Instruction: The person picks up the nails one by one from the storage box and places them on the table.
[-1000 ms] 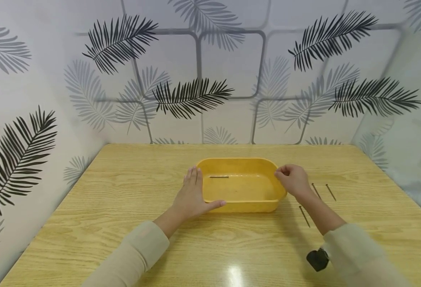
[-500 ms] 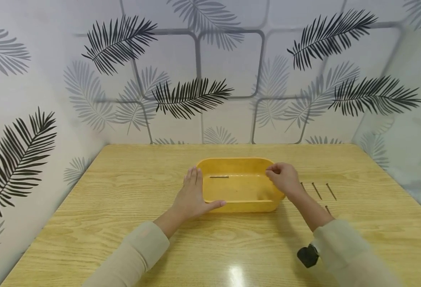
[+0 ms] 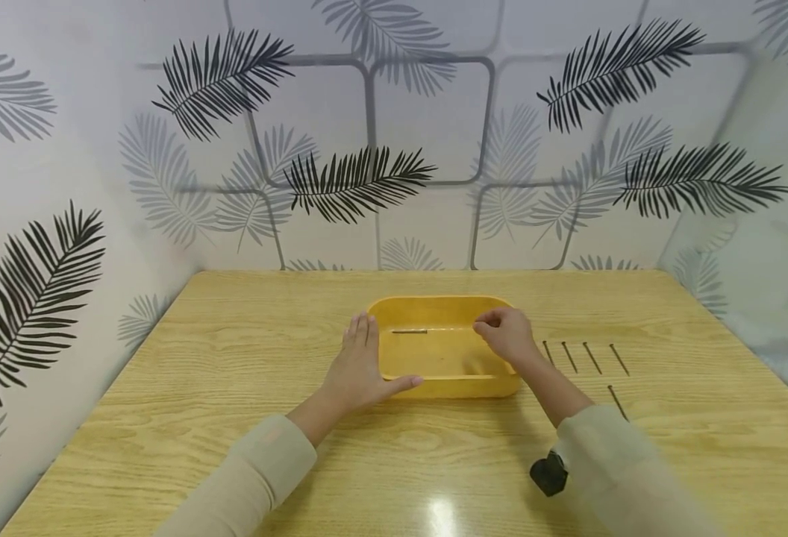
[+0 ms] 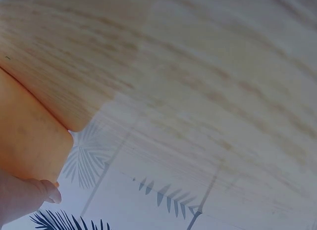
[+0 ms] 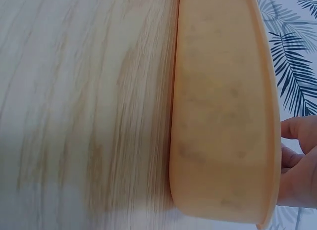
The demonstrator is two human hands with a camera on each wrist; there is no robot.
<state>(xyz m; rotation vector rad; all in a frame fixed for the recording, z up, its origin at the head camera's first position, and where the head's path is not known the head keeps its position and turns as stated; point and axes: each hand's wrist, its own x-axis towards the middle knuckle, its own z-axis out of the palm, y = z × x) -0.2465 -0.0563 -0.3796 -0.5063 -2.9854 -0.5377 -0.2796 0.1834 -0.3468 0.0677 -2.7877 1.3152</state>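
Note:
A yellow plastic tray (image 3: 448,386) stands on the wooden table, with one dark nail (image 3: 410,331) lying inside near its back left. My left hand (image 3: 357,373) rests against the tray's left end, fingers straight and thumb along the front rim. Over the right part of the tray is my right hand (image 3: 507,333), thumb and forefinger brought together; whether something sits between them is hidden. The right wrist view shows the tray's outer wall (image 5: 223,111) in front of part of that hand's fingers (image 5: 292,161).
Several more nails (image 3: 592,358) lie in a row right of the tray, with another nail (image 3: 617,403) nearer the front. My right forearm hides part of the table. A wall with leaf prints (image 3: 427,224) rises behind the table (image 3: 233,335).
My right hand has moved left, from the tray's right rim to over its inside, uncovering more of the nails on the table. The left hand and tray stay put.

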